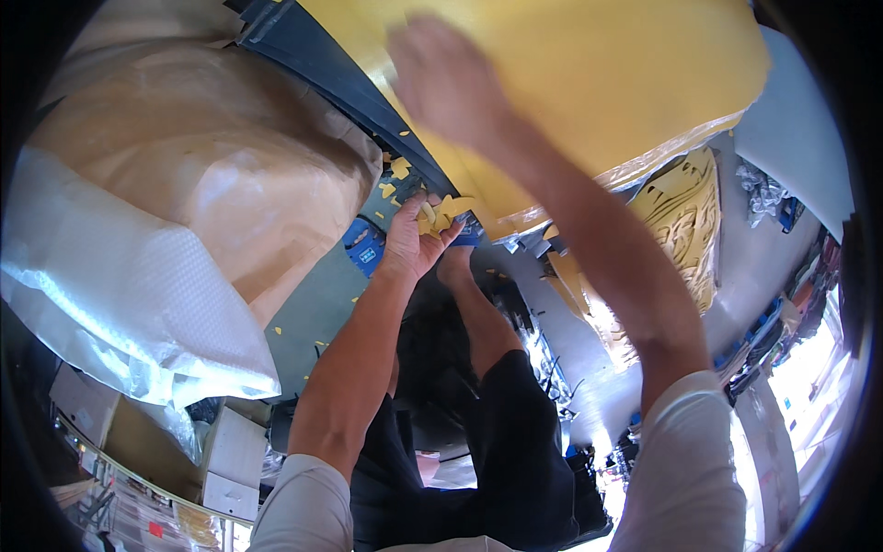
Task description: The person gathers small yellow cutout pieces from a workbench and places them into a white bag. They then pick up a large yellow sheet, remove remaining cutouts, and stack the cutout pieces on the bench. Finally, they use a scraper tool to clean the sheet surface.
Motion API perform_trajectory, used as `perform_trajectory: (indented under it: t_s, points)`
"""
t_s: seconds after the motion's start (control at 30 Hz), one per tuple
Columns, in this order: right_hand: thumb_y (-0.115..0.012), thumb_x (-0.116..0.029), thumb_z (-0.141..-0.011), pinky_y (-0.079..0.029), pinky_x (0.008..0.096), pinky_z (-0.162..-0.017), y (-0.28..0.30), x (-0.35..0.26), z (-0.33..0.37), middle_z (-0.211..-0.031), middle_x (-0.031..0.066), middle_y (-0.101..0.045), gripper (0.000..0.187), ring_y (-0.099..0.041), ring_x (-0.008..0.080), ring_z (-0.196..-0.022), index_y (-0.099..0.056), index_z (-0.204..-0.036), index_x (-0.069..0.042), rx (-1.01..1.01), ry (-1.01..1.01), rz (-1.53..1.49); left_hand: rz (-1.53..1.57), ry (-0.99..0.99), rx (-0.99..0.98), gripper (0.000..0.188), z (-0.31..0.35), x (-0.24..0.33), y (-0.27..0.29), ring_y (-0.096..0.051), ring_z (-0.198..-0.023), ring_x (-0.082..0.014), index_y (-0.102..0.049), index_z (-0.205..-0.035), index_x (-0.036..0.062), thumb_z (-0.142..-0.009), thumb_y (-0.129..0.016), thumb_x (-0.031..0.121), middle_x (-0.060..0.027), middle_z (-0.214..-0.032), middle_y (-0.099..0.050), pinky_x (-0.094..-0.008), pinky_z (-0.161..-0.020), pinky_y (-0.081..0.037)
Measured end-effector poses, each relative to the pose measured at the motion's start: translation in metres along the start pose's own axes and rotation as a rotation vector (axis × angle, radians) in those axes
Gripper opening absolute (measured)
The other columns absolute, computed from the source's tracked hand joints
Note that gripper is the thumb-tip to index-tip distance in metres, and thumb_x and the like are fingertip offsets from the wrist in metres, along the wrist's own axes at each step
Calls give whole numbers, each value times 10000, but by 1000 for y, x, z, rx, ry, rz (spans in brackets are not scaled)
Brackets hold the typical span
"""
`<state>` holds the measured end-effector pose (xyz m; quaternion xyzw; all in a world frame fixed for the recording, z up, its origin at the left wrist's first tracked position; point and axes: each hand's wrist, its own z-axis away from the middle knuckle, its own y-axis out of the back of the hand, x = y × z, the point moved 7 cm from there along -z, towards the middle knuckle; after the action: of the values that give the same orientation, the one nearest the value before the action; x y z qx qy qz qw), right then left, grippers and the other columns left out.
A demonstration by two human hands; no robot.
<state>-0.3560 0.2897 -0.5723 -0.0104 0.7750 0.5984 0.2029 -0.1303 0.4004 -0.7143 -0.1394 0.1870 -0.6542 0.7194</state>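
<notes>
My left hand (411, 241) is beside the near left corner of a large yellow sheet, palm up, with its fingers curled around several small yellow cut-out pieces (443, 217). These pieces look like thin foam or a similar sheet material. Over the yellow sheet (635, 83) is my right hand (446, 83), blurred by motion. Its fingers are smeared, so whether it holds anything does not show. Dark sheets (317, 69) lie along the left side of the yellow one.
Brown paper wrapping (212, 156) and white bubble wrap (138, 276) bulge at the left. Yellow scraps (400, 168) are scattered on the floor near my blue sandals (364, 247). To the right lies a yellow sheet with cut-out shapes (676, 221). A white drawer unit (232, 460) stands lower left.
</notes>
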Motion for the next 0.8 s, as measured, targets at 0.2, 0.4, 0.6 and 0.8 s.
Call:
perform_trajectory:
  t_s: [0.2, 0.4, 0.6, 0.8]
  points:
    - [-711, -28, -805, -499, 511, -1140, 0, -93, 207, -1320, 179, -661, 411, -568, 422, -1360, -718, -1210, 44, -219, -96, -405, 0, 49, -23, 262, 0, -4, 0, -698, -1135, -274, -681, -1192, 99, -1083, -591, 321, -70, -1156, -743, -479, -992, -598]
    - [-701, 102, -789, -552, 469, -1037, 33, -104, 241, -1286, 196, -675, 460, -670, 398, -1216, -718, -1235, -7, -143, -468, -853, 121, 241, -67, 283, -3, -46, 18, -697, -931, -277, -658, -988, 91, -1086, -597, 349, -86, -983, -704, -474, -886, -604]
    - [-715, 6, -856, -572, 442, -859, 74, -1, 291, -1087, 187, -699, 284, -686, 371, -948, -705, -1139, -15, 135, -1029, -285, -92, 291, -101, 313, 0, -53, 26, -695, -928, -262, -655, -928, 89, -1084, -609, 357, -90, -970, -694, -456, -830, -621]
    - [-728, -67, -893, -599, 384, -812, 38, -42, 301, -1041, 180, -733, 196, -725, 333, -933, -749, -1084, -30, -176, -949, -482, -209, 313, -59, 286, -6, -79, 31, -708, -953, -273, -662, -939, 79, -1072, -624, 330, -98, -986, -701, -448, -838, -626]
